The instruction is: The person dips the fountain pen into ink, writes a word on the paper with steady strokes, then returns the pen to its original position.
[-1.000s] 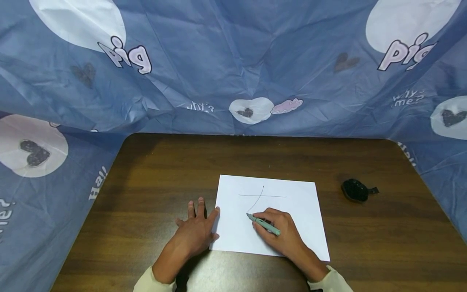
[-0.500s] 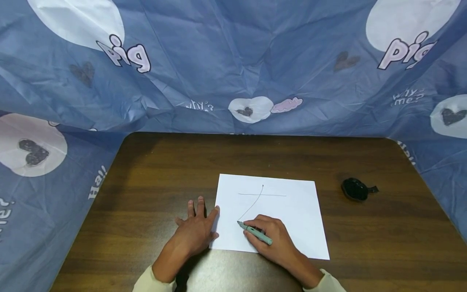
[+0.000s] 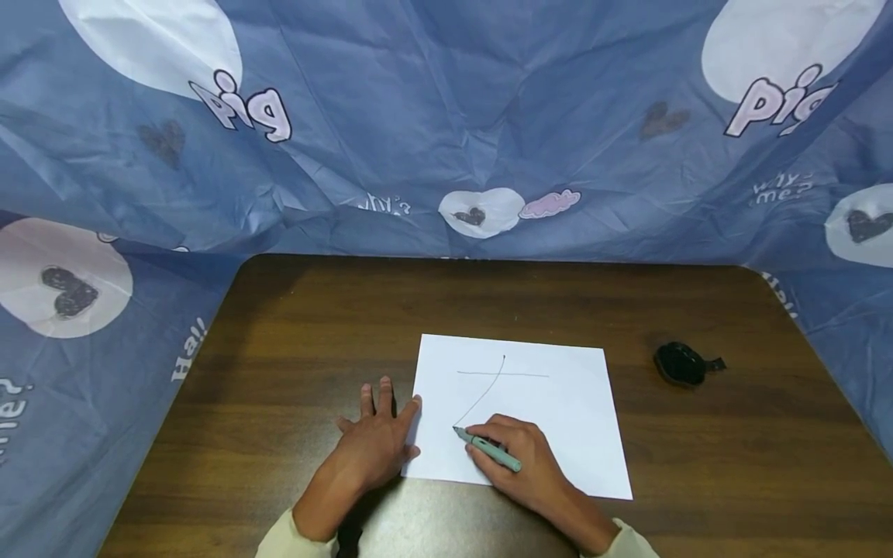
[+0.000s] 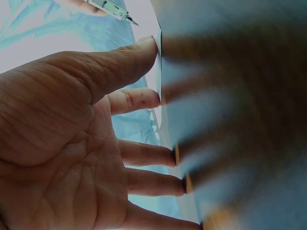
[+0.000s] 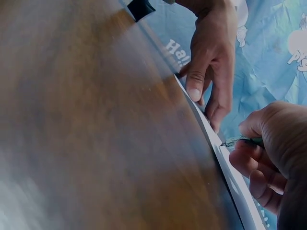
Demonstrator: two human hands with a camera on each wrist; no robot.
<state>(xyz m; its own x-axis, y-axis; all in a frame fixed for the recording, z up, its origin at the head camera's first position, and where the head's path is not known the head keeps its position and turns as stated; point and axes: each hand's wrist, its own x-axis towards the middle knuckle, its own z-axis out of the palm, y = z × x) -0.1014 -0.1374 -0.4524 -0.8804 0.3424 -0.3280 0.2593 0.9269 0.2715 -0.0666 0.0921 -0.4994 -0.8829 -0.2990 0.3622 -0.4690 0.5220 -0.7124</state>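
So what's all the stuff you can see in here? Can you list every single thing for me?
Sheet of paper: 1, white, on the table
Drawn lines: 2, dark, crossing on the paper
Pen: 1, pale green, in the right hand, tip at the curved line's lower end
Rounded thing with a tab: 1, very dark, on the table right of the paper
Table: 1, brown, under the paper
Printed cloth: number of pieces unclear, blue with white and pink prints, behind and beside the table
Left hand: 1, at the paper's left edge
Right hand: 1, over the paper
Sleeves: 2, pale cream, at the wrists
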